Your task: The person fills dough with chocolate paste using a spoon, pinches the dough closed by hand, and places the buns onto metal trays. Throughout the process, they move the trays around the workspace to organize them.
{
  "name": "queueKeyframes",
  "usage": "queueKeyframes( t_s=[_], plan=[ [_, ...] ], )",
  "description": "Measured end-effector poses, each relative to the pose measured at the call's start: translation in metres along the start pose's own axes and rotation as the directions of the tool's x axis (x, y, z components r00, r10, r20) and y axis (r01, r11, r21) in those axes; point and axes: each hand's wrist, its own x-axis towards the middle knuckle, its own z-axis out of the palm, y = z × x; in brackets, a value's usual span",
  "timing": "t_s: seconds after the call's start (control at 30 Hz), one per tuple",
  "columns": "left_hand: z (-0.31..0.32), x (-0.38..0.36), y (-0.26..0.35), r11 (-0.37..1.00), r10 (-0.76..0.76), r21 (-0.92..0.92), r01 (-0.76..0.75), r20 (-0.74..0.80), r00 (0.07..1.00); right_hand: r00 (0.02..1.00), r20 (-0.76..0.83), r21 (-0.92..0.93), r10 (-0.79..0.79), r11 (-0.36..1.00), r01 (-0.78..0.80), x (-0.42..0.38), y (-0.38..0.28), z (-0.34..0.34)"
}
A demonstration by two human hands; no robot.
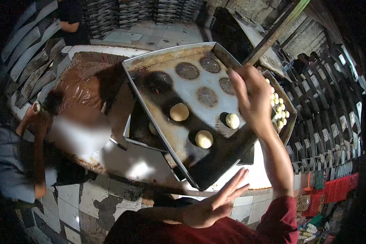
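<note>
A worn metal baking tray (185, 95) lies tilted in front of me, with three pieces of dough in its nearer half. One dough piece (179, 112) looks flatter; another dough ball (204, 139) and a third dough ball (232, 120) are rounder. My right hand (252, 91) is over the tray's right side, its fingers curled and the fingertips partly hidden. Whatever it may hold is out of sight. Below the tray's near edge, my left hand (217, 205) is held with its fingers stretched out and nothing in it.
Several small dough balls (279, 110) sit in another tray (290, 110) behind my right hand. More trays lie beneath the main one. Brown plastic sheeting (81, 87) covers something at left, where another person (18, 158) works. A red crate (337, 191) is at right.
</note>
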Motion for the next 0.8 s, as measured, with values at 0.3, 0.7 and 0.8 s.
queueKeyframes(
  t_s=[0.3,0.7,0.8],
  plan=[
    [-0.007,-0.003,-0.010,0.981,0.047,0.189,-0.036,-0.053,0.997,0.873,0.397,0.078,0.284,0.937,-0.340,0.015,0.092,0.035],
    [0.006,0.044,-0.136,0.987,-0.053,0.150,0.051,0.003,0.999,0.935,-0.168,0.134,-0.312,0.933,0.335,0.008,0.187,-0.055],
    [0.017,0.056,-0.162,0.971,-0.106,0.176,0.161,-0.284,0.953,0.979,-0.091,-0.042,0.184,0.981,-0.188,-0.047,0.308,-0.111]
  ],
)
